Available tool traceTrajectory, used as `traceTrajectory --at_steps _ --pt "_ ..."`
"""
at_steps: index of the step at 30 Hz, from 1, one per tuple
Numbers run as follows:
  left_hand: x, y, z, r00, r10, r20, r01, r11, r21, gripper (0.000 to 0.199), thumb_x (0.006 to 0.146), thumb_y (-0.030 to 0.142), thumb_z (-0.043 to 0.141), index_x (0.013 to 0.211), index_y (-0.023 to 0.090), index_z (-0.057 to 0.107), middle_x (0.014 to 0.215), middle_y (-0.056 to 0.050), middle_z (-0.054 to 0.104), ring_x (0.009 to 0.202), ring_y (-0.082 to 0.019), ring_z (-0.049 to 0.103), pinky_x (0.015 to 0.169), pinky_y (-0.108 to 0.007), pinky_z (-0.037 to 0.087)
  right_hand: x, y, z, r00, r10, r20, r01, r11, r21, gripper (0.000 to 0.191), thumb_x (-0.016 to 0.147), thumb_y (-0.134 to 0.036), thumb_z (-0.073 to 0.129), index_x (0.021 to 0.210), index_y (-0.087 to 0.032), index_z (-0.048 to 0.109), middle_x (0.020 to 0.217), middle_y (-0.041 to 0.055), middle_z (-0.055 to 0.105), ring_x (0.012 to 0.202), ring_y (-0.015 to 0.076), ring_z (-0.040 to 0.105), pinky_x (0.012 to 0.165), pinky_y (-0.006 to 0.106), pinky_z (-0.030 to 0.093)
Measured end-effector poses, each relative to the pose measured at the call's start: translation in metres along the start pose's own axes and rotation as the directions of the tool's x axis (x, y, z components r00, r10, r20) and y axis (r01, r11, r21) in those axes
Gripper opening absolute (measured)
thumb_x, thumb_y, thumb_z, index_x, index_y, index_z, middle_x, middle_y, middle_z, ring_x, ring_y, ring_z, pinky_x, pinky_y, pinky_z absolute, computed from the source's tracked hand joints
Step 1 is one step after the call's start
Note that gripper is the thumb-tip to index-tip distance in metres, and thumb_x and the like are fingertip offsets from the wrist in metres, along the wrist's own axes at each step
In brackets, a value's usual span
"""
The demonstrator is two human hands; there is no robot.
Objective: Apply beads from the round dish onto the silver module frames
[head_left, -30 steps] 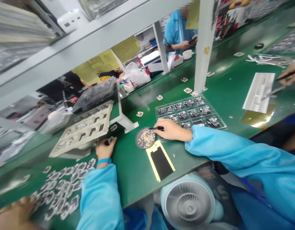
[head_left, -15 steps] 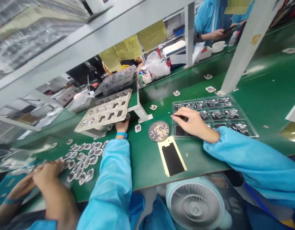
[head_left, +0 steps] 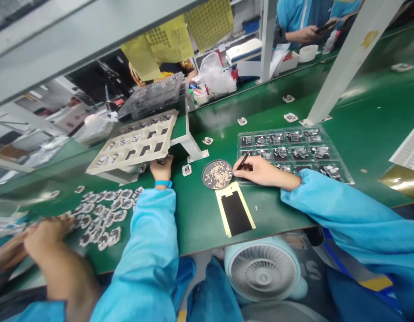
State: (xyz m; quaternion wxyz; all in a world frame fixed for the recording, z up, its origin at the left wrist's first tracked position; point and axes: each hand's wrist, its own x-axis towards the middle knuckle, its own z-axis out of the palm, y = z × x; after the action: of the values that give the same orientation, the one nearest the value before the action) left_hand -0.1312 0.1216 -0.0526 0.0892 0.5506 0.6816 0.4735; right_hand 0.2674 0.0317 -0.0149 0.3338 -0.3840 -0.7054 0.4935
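My right hand (head_left: 255,171) pinches black tweezers (head_left: 243,161) beside the round dark dish (head_left: 204,176). The dish carries many tiny beige pieces; the tweezers' tips are hard to make out. My left hand (head_left: 162,171) reaches to the front edge of the raised tray, fingers curled on a small part (head_left: 163,159), partly hidden by the fingers and tray. Just right of my right hand lies a clear compartment tray (head_left: 348,176) with black and silvery parts. Below the dish is a black sheet with a yellow border (head_left: 238,213).
The beige tray (head_left: 133,156) rests on a white-legged stand (head_left: 193,150). Many white-rimmed parts (head_left: 108,219) lie at left, beside a co-worker's hands (head_left: 47,235). A slanted post (head_left: 347,67) meets the green table (head_left: 196,223). A fan (head_left: 263,270) sits below the table edge.
My right hand has moved left and the tweezers have swung from pointing left over the tray to standing steeply at the dish's edge. My left hand stays by the raised tray. The view has shifted.
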Motion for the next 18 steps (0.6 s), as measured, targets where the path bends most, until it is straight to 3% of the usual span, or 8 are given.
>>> traceTrajectory --at_steps 2,5,8,11,14,16,18 --pt "-0.023 0.007 -0.008 1.000 -0.006 -0.026 0.006 1.000 -0.009 0.038 0.073 0.024 0.080 0.105 0.011 0.065 0.101 -0.009 0.070 0.097 -0.023 0.067 0.095 -0.043 0.054 -0.001 0.001 0.001 1.000 -0.007 -0.006 0.007 0.999 -0.041 0.031 0.086 -0.041 0.069 0.099 -0.014 0.072 0.092 0.0047 0.070 0.072 0.0069 0.056 0.070 0.022 0.048" --pt "-0.058 0.027 -0.020 1.000 -0.002 0.030 0.006 0.992 -0.128 0.050 0.067 0.024 0.085 0.113 0.014 0.068 0.102 -0.008 0.072 0.092 -0.020 0.069 0.089 -0.036 0.056 -0.003 0.002 0.001 0.999 -0.017 -0.041 0.014 0.997 -0.079 0.030 0.087 -0.040 0.067 0.100 -0.013 0.071 0.091 0.0048 0.070 0.072 0.0073 0.056 0.071 0.023 0.049" --pt "-0.087 0.058 -0.026 0.983 -0.097 0.159 0.149 0.921 -0.360 0.069 0.059 0.025 0.091 0.121 0.015 0.061 0.097 -0.008 0.071 0.081 -0.017 0.068 0.072 -0.029 0.057 -0.003 0.001 0.002 0.999 -0.015 -0.040 0.011 0.995 -0.097 0.029 0.088 -0.039 0.067 0.100 -0.014 0.071 0.093 0.0050 0.070 0.075 0.0079 0.058 0.073 0.023 0.050" --pt "-0.106 0.094 -0.019 0.903 -0.156 0.401 0.348 0.813 -0.467 0.067 0.055 0.025 0.094 0.114 0.015 0.062 0.094 -0.007 0.070 0.071 -0.013 0.064 0.058 -0.021 0.051 -0.003 0.003 0.002 1.000 -0.013 -0.016 0.011 0.995 -0.104 0.031 0.088 -0.043 0.067 0.100 -0.014 0.071 0.093 0.0048 0.070 0.074 0.0079 0.058 0.071 0.022 0.049" --pt "-0.115 0.129 -0.002 0.759 -0.101 0.644 0.490 0.740 -0.462 0.057 0.064 0.030 0.091 0.113 0.017 0.065 0.091 -0.005 0.068 0.066 -0.010 0.060 0.051 -0.016 0.041 -0.002 0.007 0.003 0.999 -0.037 -0.028 0.034 0.993 -0.113 0.033 0.088 -0.046 0.066 0.099 -0.016 0.071 0.091 0.0037 0.069 0.071 0.0072 0.057 0.069 0.022 0.048" --pt "-0.117 0.146 0.011 0.693 -0.057 0.718 0.521 0.729 -0.444 0.046 0.076 0.038 0.083 0.114 0.018 0.068 0.086 -0.004 0.066 0.063 -0.009 0.058 0.049 -0.015 0.039 -0.002 0.009 0.003 0.998 -0.052 -0.039 0.047 0.992 -0.120 0.033 0.088 -0.046 0.066 0.099 -0.016 0.071 0.091 0.0033 0.069 0.071 0.0069 0.056 0.069 0.022 0.047" --pt "-0.121 0.156 0.023 0.682 -0.020 0.731 0.506 0.735 -0.451 0.041 0.084 0.043 0.076 0.115 0.018 0.071 0.080 -0.004 0.064 0.060 -0.008 0.056 0.048 -0.015 0.037 -0.001 0.011 0.003 0.998 -0.059 -0.032 0.054 0.990 -0.127 0.032 0.088 -0.046 0.066 0.098 -0.016 0.071 0.090 0.0034 0.069 0.071 0.0069 0.056 0.069 0.022 0.047"
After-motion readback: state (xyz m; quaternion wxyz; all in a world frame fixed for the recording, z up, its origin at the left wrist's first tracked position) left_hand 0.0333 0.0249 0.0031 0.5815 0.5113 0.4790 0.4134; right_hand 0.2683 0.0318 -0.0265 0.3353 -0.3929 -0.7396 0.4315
